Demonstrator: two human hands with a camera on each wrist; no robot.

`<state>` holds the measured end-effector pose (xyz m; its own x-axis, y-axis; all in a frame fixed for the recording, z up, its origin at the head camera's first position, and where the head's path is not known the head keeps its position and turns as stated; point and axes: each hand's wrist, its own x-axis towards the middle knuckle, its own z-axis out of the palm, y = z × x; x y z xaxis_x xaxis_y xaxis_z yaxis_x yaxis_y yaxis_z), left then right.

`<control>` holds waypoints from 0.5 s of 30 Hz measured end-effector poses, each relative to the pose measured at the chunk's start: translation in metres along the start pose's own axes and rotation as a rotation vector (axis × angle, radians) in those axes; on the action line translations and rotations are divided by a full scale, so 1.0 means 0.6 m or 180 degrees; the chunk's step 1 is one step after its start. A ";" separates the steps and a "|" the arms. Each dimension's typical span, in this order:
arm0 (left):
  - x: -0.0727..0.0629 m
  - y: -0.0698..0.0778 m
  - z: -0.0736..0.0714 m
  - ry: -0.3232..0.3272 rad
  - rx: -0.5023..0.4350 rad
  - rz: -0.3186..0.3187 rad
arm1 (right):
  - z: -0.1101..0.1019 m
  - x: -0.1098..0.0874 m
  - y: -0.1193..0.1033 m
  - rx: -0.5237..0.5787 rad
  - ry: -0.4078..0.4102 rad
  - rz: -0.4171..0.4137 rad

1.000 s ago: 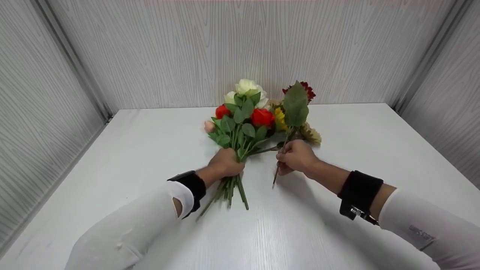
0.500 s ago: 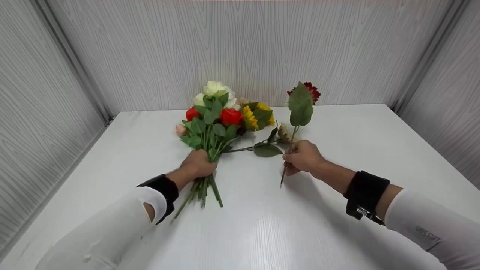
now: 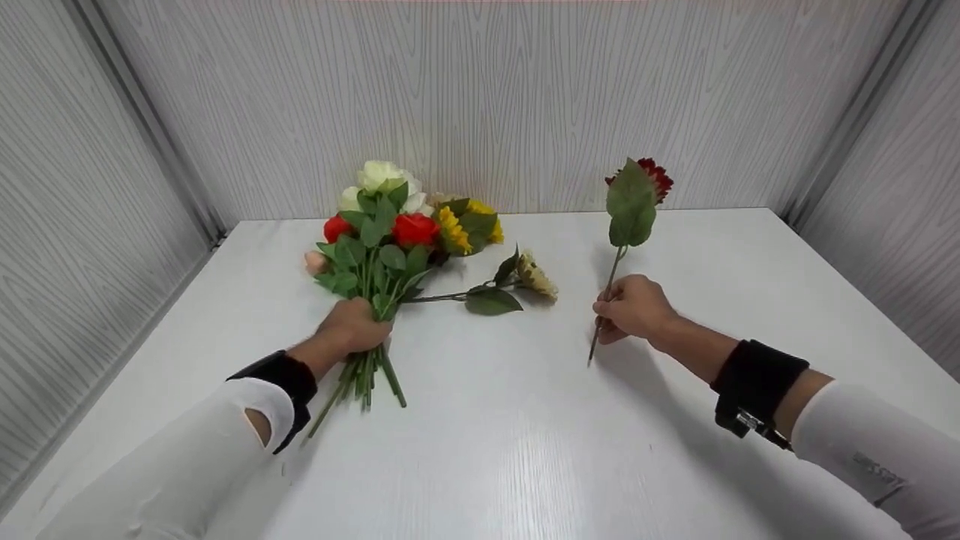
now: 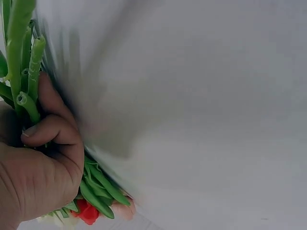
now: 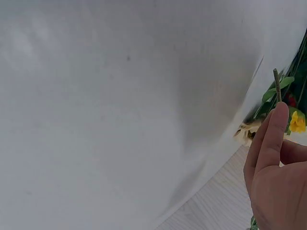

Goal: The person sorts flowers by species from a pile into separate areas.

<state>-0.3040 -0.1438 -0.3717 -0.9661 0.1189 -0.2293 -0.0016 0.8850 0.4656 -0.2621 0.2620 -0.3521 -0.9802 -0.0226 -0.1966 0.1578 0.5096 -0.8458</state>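
Note:
My left hand (image 3: 351,326) grips a bunch of flowers by its green stems (image 3: 367,379), low over the table. White roses (image 3: 382,176), red roses (image 3: 415,229) and a peach bud (image 3: 316,262) top the bunch. In the left wrist view the fingers curl around the cut stems (image 4: 36,62). To the right, my right hand (image 3: 637,307) pinches the thin stem of a dark red flower (image 3: 658,180), held upright, its bloom partly hidden by a big leaf (image 3: 631,202). The right wrist view shows the stem's cut end (image 5: 277,84) past the fingertips.
Yellow sunflowers (image 3: 454,231) lie against the bunch's right side. A cream flower (image 3: 536,277) lies on the white table (image 3: 510,420) between the hands, its stem running to the bunch. Wood-grain panels (image 3: 510,97) enclose the back and sides.
My left hand has moved left with the bunch, and the sunflowers and cream flower have shifted left too. My right hand has moved right with the dark red flower, away from the others.

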 end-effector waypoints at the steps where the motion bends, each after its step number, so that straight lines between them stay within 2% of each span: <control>1: -0.001 -0.001 -0.001 -0.0010 0.0010 0.0000 | -0.008 -0.004 0.006 -0.0009 0.0028 0.0017; 7: -0.006 -0.004 -0.005 -0.0048 0.0054 0.0053 | -0.066 -0.028 0.042 -0.0123 0.0218 0.0060; 15: -0.011 -0.001 -0.007 -0.0002 0.0082 0.0295 | -0.157 -0.069 0.080 -0.0268 0.0572 0.0173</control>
<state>-0.2985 -0.1467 -0.3669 -0.9617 0.2010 -0.1867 0.0944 0.8815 0.4627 -0.2251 0.3683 -0.3376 -0.9772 0.1569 -0.1427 0.2080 0.5762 -0.7904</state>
